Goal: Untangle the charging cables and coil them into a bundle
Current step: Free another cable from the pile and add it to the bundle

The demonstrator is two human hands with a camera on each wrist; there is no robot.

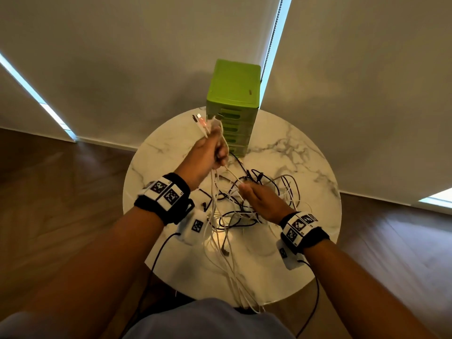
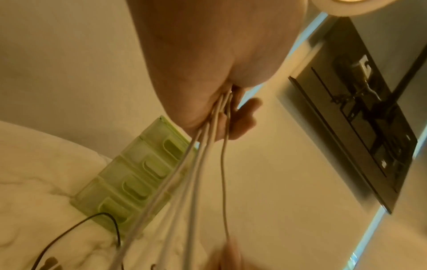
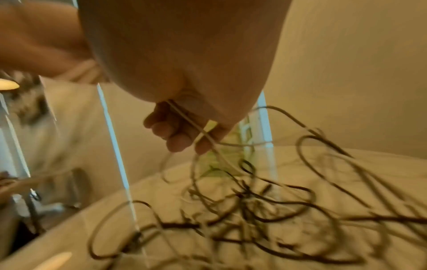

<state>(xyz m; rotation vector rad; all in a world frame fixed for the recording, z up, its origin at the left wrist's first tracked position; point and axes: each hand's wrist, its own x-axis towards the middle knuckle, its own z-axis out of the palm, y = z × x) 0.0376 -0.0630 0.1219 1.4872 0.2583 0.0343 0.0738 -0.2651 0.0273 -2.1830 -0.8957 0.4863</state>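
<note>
Only coded squares on wristbands [image 1: 164,195]; no readable writing.

A green drawer unit [image 1: 232,104] stands on the round marble table [image 1: 305,152].

A home, probably a living room: a round white marble-patterned counter [image 1: 305,152] on dark wooden plank flooring [image 1: 61,192], beige roller blinds [image 1: 122,57] over windows, a black wall-mounted bracket [image 2: 360,117].
</note>
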